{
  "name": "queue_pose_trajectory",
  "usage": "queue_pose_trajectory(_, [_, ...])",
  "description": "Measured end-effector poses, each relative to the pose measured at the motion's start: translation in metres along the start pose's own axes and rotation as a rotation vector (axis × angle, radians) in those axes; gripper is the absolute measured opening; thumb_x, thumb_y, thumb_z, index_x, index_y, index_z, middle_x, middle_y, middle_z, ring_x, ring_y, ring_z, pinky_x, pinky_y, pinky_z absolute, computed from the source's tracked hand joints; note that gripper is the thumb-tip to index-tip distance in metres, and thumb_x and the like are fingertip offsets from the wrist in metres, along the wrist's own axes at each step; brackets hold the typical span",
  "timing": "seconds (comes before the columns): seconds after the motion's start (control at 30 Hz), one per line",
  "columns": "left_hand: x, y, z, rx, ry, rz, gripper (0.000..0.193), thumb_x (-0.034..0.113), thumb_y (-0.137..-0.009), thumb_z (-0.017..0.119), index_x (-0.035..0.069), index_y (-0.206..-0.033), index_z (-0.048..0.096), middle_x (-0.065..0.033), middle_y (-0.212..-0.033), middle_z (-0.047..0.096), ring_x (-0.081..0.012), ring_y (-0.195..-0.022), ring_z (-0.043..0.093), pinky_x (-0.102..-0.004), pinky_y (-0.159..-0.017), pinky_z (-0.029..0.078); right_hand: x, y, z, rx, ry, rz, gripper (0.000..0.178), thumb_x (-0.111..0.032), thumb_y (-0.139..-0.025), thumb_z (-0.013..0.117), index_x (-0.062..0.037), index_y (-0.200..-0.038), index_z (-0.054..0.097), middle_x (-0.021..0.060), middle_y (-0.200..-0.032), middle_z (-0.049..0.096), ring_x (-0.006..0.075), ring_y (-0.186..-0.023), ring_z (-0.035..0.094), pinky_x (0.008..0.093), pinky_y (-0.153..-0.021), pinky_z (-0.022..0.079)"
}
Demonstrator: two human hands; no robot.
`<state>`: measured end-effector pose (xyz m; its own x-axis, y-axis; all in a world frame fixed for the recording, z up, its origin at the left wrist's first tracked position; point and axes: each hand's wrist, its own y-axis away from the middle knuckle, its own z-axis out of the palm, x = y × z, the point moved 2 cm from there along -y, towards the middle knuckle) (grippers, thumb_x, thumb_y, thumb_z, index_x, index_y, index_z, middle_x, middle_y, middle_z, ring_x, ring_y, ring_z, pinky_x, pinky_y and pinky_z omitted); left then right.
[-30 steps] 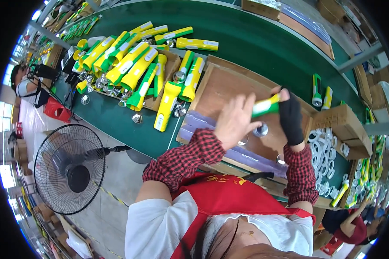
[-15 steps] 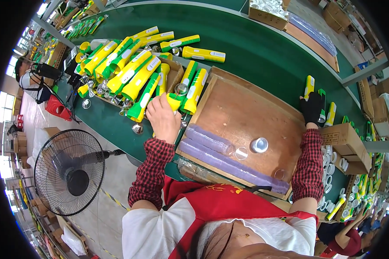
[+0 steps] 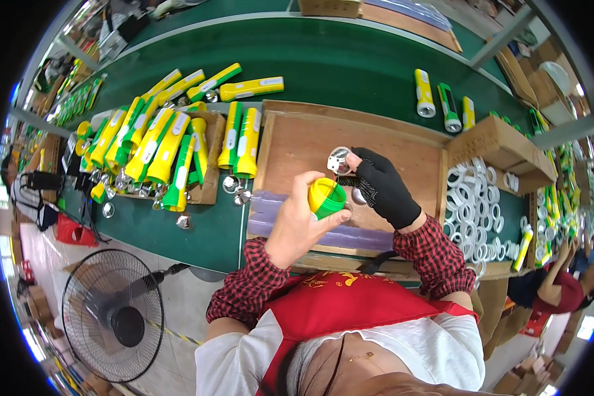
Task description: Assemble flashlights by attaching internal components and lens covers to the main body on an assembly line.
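Note:
Over the wooden tray, my left hand is closed round a yellow and green flashlight body, its wide mouth turned up toward me. My right hand, in a black glove with bare fingertips, pinches a shiny silver reflector just above that mouth. Thin wire seems to run from the reflector down into the body. Partly hidden behind the right hand is a small round silvery piece. Purple-wrapped stacks of clear discs lie along the tray's near side.
Left of the tray, yellow-green flashlights with dangling reflectors pile over a cardboard box. White rings heap at the right beside another box. Three flashlights stand far right. A fan is at lower left; a co-worker sits right.
My left hand has brought a flashlight body from the pile to over the tray. My right hand has left the flashlights at far right and now holds the reflector. The view has shifted.

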<state>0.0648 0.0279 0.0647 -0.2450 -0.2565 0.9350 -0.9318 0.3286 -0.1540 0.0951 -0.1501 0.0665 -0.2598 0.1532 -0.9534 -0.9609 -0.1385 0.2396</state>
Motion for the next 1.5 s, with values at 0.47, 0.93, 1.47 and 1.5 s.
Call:
queue_pose_trajectory(0.47, [-0.035, 0.043, 0.076, -0.376, 0.999, -0.55, 0.036, 0.027, -0.095, 0.06, 0.004, -0.118, 0.045, -0.0102, -0.09, 0.06, -0.0162, -0.068, 0.064, -0.0295, -0.063, 0.054, 0.032, 0.08, -0.043, -0.01, 0.707, -0.396, 0.02, -0.019, -0.094, 0.056, -0.0016, -0.103, 0.059, 0.0157, -0.108, 0.058, 0.0356, -0.106, 0.055, 0.0402, -0.087, 0.046])
queue_pose_trajectory(0.93, [-0.034, 0.048, 0.075, -0.386, 0.923, -0.47, 0.034, 0.031, -0.101, 0.045, 0.004, -0.122, 0.044, -0.0142, -0.094, 0.06, -0.0209, -0.075, 0.065, -0.0324, -0.067, 0.055, 0.059, 0.059, -0.066, 0.102, 0.894, -0.55, 0.05, -0.018, -0.078, 0.073, -0.0039, -0.122, 0.055, 0.0135, -0.107, 0.059, 0.0313, -0.101, 0.058, 0.0394, -0.083, 0.048])
queue_pose_trajectory(1.47, [-0.033, 0.048, 0.077, -0.567, 1.066, -0.574, 0.028, 0.016, -0.096, 0.058, 0.004, -0.117, 0.045, -0.0094, -0.091, 0.059, -0.0163, -0.08, 0.063, -0.0292, -0.071, 0.052, 0.045, 0.113, -0.192, 0.933, 1.772, -0.156, 0.028, -0.022, -0.073, 0.072, -0.0064, -0.095, 0.064, 0.0142, -0.119, 0.055, 0.0383, -0.119, 0.044, 0.0498, -0.092, 0.041])
queue_pose_trajectory(1.5, [-0.031, 0.047, 0.077, -0.564, 1.066, -0.572, 0.028, 0.016, -0.096, 0.058, 0.004, -0.117, 0.045, -0.0094, -0.091, 0.059, -0.0163, -0.08, 0.063, -0.0292, -0.071, 0.052, 0.053, 0.111, -0.211, 0.937, 1.796, -0.07, 0.027, -0.024, -0.073, 0.073, -0.0071, -0.092, 0.066, 0.0138, -0.123, 0.054, 0.0392, -0.124, 0.04, 0.0515, -0.096, 0.039])
